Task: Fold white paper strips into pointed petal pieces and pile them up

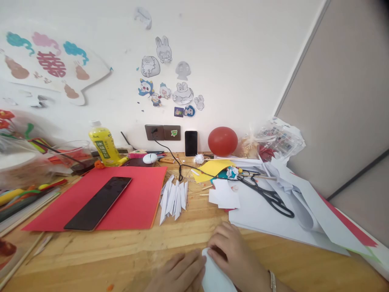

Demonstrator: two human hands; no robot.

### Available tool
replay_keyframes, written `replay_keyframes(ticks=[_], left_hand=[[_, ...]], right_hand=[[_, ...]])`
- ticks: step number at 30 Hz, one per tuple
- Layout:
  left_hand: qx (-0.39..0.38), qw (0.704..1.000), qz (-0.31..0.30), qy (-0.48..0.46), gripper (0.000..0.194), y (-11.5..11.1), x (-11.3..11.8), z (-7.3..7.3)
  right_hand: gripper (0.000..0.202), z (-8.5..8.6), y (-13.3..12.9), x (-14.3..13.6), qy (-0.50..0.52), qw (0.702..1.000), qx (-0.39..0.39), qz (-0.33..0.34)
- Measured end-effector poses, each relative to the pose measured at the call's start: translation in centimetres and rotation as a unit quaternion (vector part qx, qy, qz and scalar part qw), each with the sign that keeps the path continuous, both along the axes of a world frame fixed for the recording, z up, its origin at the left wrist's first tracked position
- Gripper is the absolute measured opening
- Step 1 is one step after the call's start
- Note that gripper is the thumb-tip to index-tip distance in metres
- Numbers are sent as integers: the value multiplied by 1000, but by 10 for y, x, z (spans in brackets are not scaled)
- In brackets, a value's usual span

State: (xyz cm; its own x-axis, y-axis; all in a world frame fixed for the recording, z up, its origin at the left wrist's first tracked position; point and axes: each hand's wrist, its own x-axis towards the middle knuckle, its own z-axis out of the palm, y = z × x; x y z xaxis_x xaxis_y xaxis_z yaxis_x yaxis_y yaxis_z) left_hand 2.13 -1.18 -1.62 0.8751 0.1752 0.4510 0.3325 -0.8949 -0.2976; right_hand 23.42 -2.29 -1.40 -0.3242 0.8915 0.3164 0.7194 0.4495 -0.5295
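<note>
A white piece of paper [215,272] lies on the wooden table [127,259] at the bottom centre, between my two hands. My left hand [182,271] rests flat beside its left edge, fingers stretched out and pointing right, their tips touching the paper. Curled over the paper's upper right edge, my right hand [232,253] holds it between thumb and fingers; a bracelet [272,280] is on that wrist. Farther back on the table, several narrow folded white paper strips [174,198] lie in a loose pile.
A dark phone [99,202] lies on red paper [142,202] at the left, near a yellow bottle [105,146]. Black scissors [267,194] rest on white sheets [258,221] at the right. A red balloon [223,141] and an upright phone [191,143] stand by the wall.
</note>
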Motion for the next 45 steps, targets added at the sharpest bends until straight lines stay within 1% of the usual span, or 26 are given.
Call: replay_keyframes(ticks=[2,4,7,9,11,16,21,23,25,27,29,31,34,37,41,45], left_hand=[[1,1000,16,-8,33,-1,1,-5],[-2,999,28,-14,29,-3,-1,-8],[-15,999,30,-2,23,-7,-3,-9],[-25,999,28,12,24,-9,-5,-7],[-30,999,31,21,25,-10,-5,-5],[-45,996,47,53,28,-12,-2,-6],[-56,996,63,41,29,-15,-1,-12],[-55,996,62,42,29,-15,-1,-15],[-46,997,62,23,28,-14,0,-17],[-36,998,47,9,26,-12,1,-18],[-35,999,24,5,24,-11,2,-15],[-43,999,6,22,25,-11,2,-8],[-54,997,-12,55,28,-10,1,4],[-58,997,-28,53,28,-7,2,9],[-57,997,-28,40,29,-8,5,5],[-38,999,-2,1,29,-12,8,-5]], right_hand=[[13,1,0,1,2,999,38,32],[10,2,0,4,-7,994,82,78],[15,6,0,7,-40,976,157,144],[18,7,0,8,-60,966,190,166],[18,9,0,9,-69,963,198,167],[17,14,-1,13,-68,970,144,183],[21,19,-2,18,-74,971,116,198],[22,21,-3,19,-88,970,105,199],[23,22,-3,20,-105,970,90,201],[23,24,-4,21,-118,969,78,202],[25,26,-5,22,-126,969,68,202],[27,28,-6,25,-133,969,52,201],[28,32,-6,31,-139,969,17,204],[25,35,-6,37,-136,971,1,198],[23,38,-8,40,-126,973,-9,195],[27,38,-9,39,-100,976,-16,191]])
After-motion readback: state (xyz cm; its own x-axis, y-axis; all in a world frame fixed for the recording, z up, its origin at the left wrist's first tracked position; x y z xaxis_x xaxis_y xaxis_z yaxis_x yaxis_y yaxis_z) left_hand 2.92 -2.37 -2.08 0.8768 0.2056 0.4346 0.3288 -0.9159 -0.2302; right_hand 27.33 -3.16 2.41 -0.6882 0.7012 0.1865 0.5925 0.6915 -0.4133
